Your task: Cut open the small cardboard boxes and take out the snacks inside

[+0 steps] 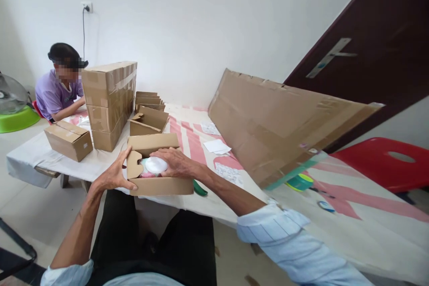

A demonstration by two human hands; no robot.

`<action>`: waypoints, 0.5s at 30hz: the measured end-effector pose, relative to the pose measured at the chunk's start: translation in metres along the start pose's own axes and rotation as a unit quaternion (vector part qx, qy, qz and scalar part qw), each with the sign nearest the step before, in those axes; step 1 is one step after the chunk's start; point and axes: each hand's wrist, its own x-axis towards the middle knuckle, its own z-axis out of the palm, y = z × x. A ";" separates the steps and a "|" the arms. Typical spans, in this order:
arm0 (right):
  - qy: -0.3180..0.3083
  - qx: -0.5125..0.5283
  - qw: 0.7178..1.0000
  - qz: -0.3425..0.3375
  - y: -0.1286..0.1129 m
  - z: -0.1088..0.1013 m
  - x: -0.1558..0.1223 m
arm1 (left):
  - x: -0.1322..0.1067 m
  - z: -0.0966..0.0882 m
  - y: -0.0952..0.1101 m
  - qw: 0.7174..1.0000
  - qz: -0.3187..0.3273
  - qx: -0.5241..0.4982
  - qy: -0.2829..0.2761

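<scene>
A small open cardboard box sits at the near table edge in front of me, its flaps raised. My left hand grips its left end, thumb along the near side and fingers at the far corner. Inside the box, my right hand curls its fingers over a white, round-topped item. Some pink and pale green shows around that item; the rest of the contents is hidden by the box walls and my hand. A green curved object lies just right of the box.
Stacked taped cartons and a closed carton stand left. Open boxes line up behind mine. A large cardboard sheet leans at right, near a tape roll and red chair. Another person sits far left.
</scene>
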 end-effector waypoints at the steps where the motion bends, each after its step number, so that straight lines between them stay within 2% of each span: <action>1: 0.000 -0.002 1.000 0.002 0.001 0.000 0.000 | 0.005 -0.002 0.003 1.000 0.005 0.009 -0.005; 5: -0.032 -0.011 0.999 0.006 0.006 0.014 0.002 | 0.018 -0.004 0.003 0.999 0.013 0.036 -0.031; 10: -0.099 -0.017 0.995 0.015 0.014 0.028 0.010 | 0.015 0.005 -0.015 0.997 -0.040 -0.005 -0.065; 13: -0.101 -0.033 0.994 0.010 0.013 0.029 0.012 | 0.014 0.010 -0.022 0.996 -0.061 -0.023 -0.054; 15: -0.065 -0.039 0.997 -0.006 0.010 0.028 0.011 | 0.015 0.012 -0.024 0.997 -0.066 -0.030 -0.039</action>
